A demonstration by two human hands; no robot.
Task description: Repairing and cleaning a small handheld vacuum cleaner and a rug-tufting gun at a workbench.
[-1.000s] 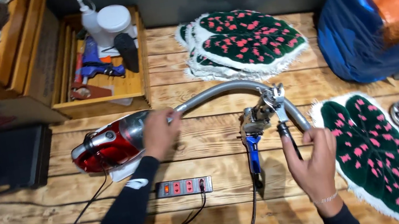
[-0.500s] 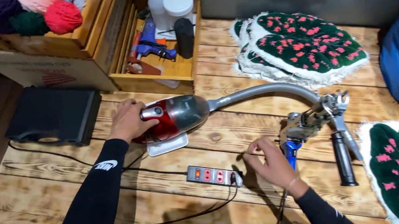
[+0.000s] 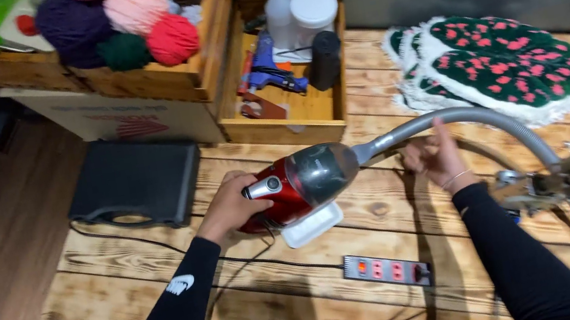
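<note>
- Vacuum cleaner [image 3: 301, 184], small, red and grey, lying on its side on a wooden plank table [image 3: 166, 280], near the middle of the head view, resting on a white rectangular base.
- Left hand [image 3: 231, 207] is clasped over the rear end of the vacuum cleaner, fingers wrapped around its silver handle part.
- Grey hose [image 3: 464, 122] leaves the front of the vacuum cleaner and arches to the right across the table.
- Right hand [image 3: 437, 157] sits just under the hose, fingers curled up against it; whether it fully grasps the hose cannot be told.
- Both arms wear long black sleeves.
- Power strip [image 3: 390, 270], grey with red sockets, lies on the table in front of the vacuum cleaner, with black cables looping past it.
- Metal tool [image 3: 566, 182] (blurred, its kind unclear) lies at the far end of the hose on the right.
- Black case [image 3: 134, 181] lies to the left of the vacuum cleaner.
- Wooden tray [image 3: 293, 116] behind holds a white jar, a bottle and a blue tool.
- Yarn balls [image 3: 122, 17] fill a crate at upper left.
- Green rugs [image 3: 500, 62] with pink spots are stacked at upper right.
</note>
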